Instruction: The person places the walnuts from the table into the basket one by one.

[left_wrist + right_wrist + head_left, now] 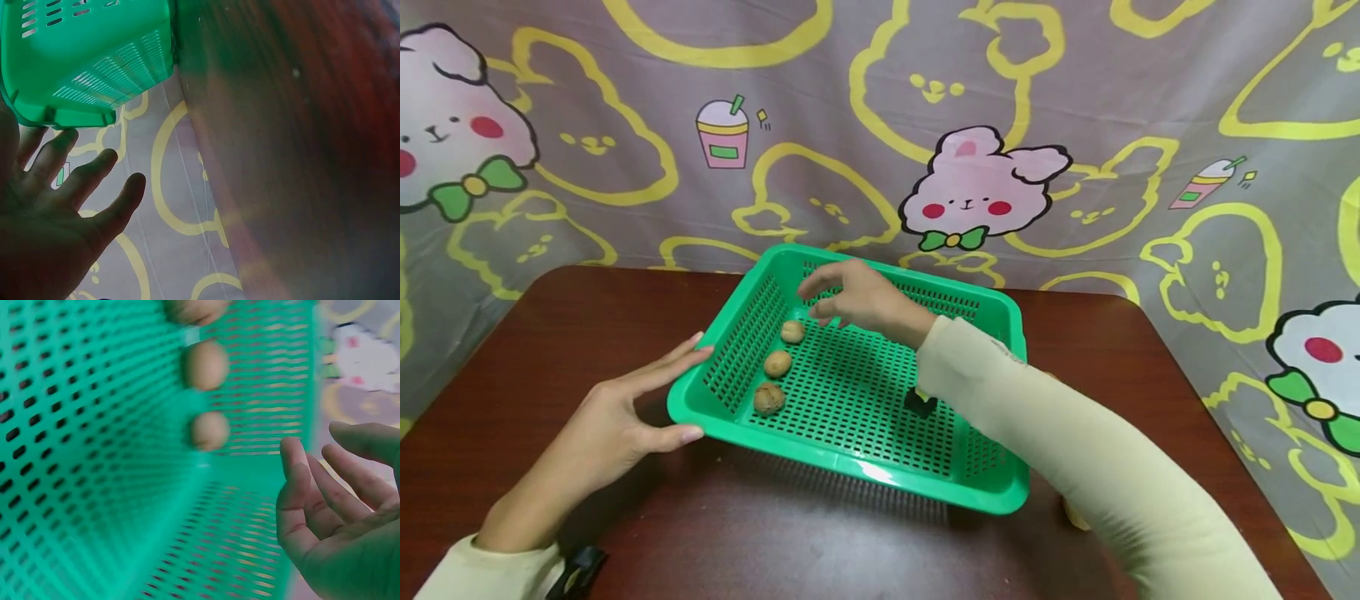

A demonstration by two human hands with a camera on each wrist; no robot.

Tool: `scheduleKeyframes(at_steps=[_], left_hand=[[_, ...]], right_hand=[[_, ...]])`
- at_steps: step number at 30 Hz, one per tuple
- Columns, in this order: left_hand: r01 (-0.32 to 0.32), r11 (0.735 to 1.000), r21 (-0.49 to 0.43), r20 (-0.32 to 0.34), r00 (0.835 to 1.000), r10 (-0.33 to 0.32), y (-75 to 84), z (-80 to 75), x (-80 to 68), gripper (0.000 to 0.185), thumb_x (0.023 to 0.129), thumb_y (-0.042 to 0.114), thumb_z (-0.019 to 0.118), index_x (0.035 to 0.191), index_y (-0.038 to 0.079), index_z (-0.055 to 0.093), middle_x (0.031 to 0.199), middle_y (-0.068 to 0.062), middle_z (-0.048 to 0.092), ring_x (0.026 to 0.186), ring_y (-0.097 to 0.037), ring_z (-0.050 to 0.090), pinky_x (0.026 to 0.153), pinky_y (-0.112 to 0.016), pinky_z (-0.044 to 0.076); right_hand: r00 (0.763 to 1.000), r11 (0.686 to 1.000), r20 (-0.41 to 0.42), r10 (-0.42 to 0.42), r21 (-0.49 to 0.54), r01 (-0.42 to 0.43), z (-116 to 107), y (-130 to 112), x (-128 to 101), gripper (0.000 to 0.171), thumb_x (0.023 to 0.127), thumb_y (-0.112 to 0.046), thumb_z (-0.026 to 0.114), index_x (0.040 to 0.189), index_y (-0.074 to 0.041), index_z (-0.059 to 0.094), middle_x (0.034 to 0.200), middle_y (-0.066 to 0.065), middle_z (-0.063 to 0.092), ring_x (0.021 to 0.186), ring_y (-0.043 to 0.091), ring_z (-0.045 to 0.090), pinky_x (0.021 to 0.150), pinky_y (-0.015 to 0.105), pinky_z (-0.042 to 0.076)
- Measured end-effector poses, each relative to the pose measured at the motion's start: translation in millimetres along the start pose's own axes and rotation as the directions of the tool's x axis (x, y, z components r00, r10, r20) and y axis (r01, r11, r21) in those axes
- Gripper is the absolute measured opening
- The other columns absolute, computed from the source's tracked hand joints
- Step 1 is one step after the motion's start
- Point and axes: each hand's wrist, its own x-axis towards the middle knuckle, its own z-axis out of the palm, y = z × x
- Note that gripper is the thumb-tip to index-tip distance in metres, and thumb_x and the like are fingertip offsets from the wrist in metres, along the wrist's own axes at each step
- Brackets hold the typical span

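The left hand (617, 425) lies spread with straight fingers against the near-left corner of the one green basket (992, 492), which sits tilted on the brown bench (550, 333). Inside it, three walnuts (777, 363) lie in a row along the left wall, one behind the other. Above the farthest of them hovers the right hand (857, 298), fingers loosely spread and holding nothing, with a cream sleeve (1075, 450) crossing the basket's right side.

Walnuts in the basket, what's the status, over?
Left hand open, steadying green basket. Right hand open, empty, above three walnuts. Nothing blocking.
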Motion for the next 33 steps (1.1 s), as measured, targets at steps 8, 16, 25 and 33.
scheduleKeyframes(at_steps=[8, 16, 25, 33], left_hand=[[-0.005, 1.0, 0.018, 0.007, 1.0, 0.005, 0.1, 0.2, 0.9, 0.088, 0.069, 0.015, 0.098, 0.148, 0.026, 0.062, 0.161, 0.02, 0.046, 0.136, 0.023, 0.037, 0.101, 0.003, 0.026], [0.004, 1.0, 0.01, 0.009, 1.0, -0.004, 0.4, -1.5, 1.3, 0.088, 0.069, 0.012, 0.097, 0.148, 0.025, 0.062, 0.161, 0.018, 0.046, 0.136, 0.024, 0.037, 0.101, 0.003, 0.026], [0.027, 1.0, 0.011, 0.019, 0.999, -0.027, 1.7, -3.7, -2.2, 0.089, 0.072, 0.014, 0.096, 0.151, 0.027, 0.059, 0.163, 0.015, 0.045, 0.136, 0.025, 0.035, 0.101, 0.003, 0.026], [0.007, 1.0, 0.01, 0.022, 1.0, -0.007, 2.6, -3.2, 0.5, 0.088, 0.072, 0.015, 0.096, 0.151, 0.028, 0.058, 0.163, 0.013, 0.046, 0.135, 0.024, 0.037, 0.101, 0.003, 0.026]], right_hand=[[0.992, 0.994, -0.1, -0.081, -0.077, 0.073, -49.2, -14.3, -98.3, 0.03, 0.097, -0.016, 0.075, 0.127, -0.022, 0.074, 0.13, -0.006, 0.071, 0.093, 0.019, 0.075, 0.085, 0.042, 0.059], [0.968, 0.987, -0.245, 0.052, -0.133, -0.086, -74.9, 21.0, -201.1, 0.03, 0.098, -0.03, 0.075, 0.129, -0.031, 0.072, 0.118, 0.0, 0.076, 0.084, 0.019, 0.072, 0.067, 0.033, 0.055], [0.897, 0.969, -0.415, 0.15, -0.118, -0.217, -79.0, 85.3, -283.3, 0.037, 0.103, -0.026, 0.069, 0.139, -0.019, 0.066, 0.123, -0.009, 0.076, 0.1, 0.013, 0.076, 0.081, 0.024, 0.058], [0.807, 0.917, -0.489, 0.332, -0.032, -0.397, -73.9, 146.7, -331.2, 0.04, 0.104, -0.027, 0.067, 0.143, -0.019, 0.064, 0.108, -0.011, 0.08, 0.089, 0.011, 0.073, 0.071, 0.027, 0.055]])
